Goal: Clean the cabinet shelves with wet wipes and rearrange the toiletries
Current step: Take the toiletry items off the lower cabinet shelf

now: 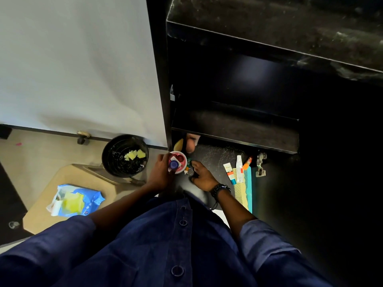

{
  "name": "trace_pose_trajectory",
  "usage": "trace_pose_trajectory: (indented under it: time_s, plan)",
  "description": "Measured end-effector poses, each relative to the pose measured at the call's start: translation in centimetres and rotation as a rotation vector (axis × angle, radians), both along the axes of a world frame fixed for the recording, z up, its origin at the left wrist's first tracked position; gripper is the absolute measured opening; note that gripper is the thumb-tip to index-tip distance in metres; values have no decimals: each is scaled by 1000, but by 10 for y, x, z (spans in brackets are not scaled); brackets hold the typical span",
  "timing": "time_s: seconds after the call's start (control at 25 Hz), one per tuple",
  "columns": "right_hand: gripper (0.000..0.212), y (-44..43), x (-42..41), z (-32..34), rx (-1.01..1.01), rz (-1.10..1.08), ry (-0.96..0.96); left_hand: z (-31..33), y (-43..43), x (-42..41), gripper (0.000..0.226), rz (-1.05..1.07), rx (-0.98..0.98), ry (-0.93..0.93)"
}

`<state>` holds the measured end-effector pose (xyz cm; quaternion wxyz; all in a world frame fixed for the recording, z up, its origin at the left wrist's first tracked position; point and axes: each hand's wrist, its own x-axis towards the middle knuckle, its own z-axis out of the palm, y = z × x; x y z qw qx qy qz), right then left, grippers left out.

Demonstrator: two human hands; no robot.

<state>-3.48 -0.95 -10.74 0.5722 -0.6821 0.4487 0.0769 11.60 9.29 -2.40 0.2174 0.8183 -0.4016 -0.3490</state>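
Note:
My left hand (160, 172) grips a small round white tub (177, 162) filled with small red and blue items, at the left end of the lowest dark cabinet shelf (215, 156). Just to its right, my right hand (202, 176) has curled fingers on small loose items with a metal ring (189, 171). Further right on that shelf lie small tubes (238, 168) and combs (244, 189). A yellowish thing and a pale bottle (191, 145) stand behind the tub. The middle shelf (234, 129) above is bare.
A blue wet-wipes pack (76, 200) lies on a tan stool at the lower left. A black bin (125, 155) with used yellow wipes stands on the floor beside the cabinet's left wall. A door hinge (260, 164) sticks out at the shelf's right.

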Motion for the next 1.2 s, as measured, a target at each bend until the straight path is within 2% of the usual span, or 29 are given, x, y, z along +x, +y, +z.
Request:
trace_pose_trajectory:
  time_s: [0.16, 0.28, 0.36, 0.48, 0.8, 0.96, 1.0, 1.04, 1.16, 1.2]
  plan:
    - [49, -6, -23, 26, -317, -368, 51, 0, 4, -7, 56, -33, -51, -20]
    - [40, -19, -55, 44, -508, -567, 212, 1, 6, -16, 60, -72, -97, -18]
    - [47, -29, -82, 45, -524, -554, 331, 2, 6, -21, 59, -90, -109, -36]
    - [50, -40, -106, 37, -442, -406, 452, 0, 4, -29, 57, -115, -94, -80]
    - [64, -59, -94, 30, -472, -295, 540, -6, 7, -40, 47, -101, -103, -59]
    - [86, -60, -87, 34, -454, -308, 547, -7, 12, -42, 45, -71, -82, -64]
    - [85, -60, -87, 35, -471, -311, 541, -7, 13, -42, 45, -72, -76, -60]
    - [75, -60, -87, 34, -485, -305, 519, -6, 13, -42, 44, -72, -70, -54]
    - [24, -59, -87, 28, -447, -356, 373, -8, 16, -42, 44, -74, -43, -36]
    - [20, -57, -87, 26, -417, -363, 359, -9, 17, -43, 44, -72, -27, -26]
